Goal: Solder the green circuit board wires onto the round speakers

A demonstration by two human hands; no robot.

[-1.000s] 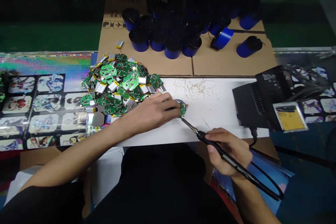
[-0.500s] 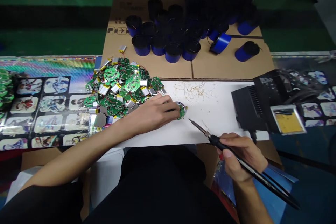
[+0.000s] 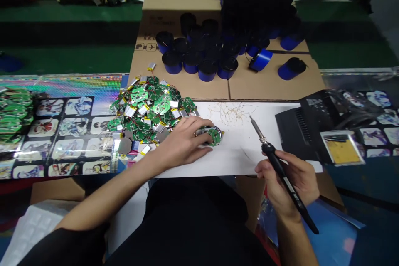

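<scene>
Circuit board (image 3: 215, 136) at your half-curled left hand (image 3: 182, 143), grip unclear; right hand (image 3: 294, 181) wraps the soldering iron (image 3: 276, 162), tip clear. Probably mid-soldering; next contact would need board steady.

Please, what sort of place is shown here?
Probably an electronics assembly workshop: a slim black soldering iron in the right hand, a heap of green circuit boards with silver batteries, and blue-black cylinders on brown cardboard.

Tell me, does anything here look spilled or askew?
Thin brownish scraps lie loosely scattered on the white surface, looking like spilled debris. One blue cylinder is tipped on the cardboard, while several others nearby stand upright.
</scene>
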